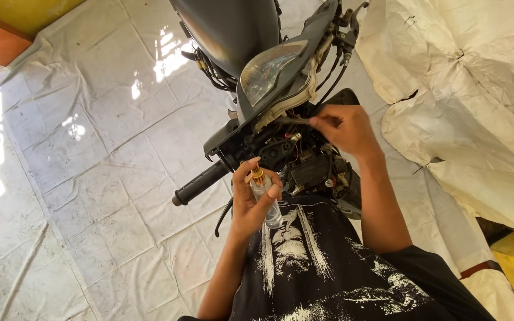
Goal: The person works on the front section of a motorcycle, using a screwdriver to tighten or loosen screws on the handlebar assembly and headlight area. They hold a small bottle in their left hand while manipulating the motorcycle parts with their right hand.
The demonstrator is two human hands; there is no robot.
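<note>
Left hand (251,199) clamped around a small clear bottle (265,196) with brass cap, below the opened headlight housing (281,83). Right hand (346,128) pinches a thin tool (292,120) there. Advisable: keep bottle upright, tool steady near wiring (295,148).

White tarpaulin (90,148), yellow wall (25,12)

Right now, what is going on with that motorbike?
A person stands at the front of a motorbike whose headlight cover is tilted up, baring the wiring behind it. The left hand holds a small clear bottle with a gold nozzle, pointed toward the opened area. The right hand pinches a thin tool and pokes it in under the cover. White sheeting covers the floor.
</note>
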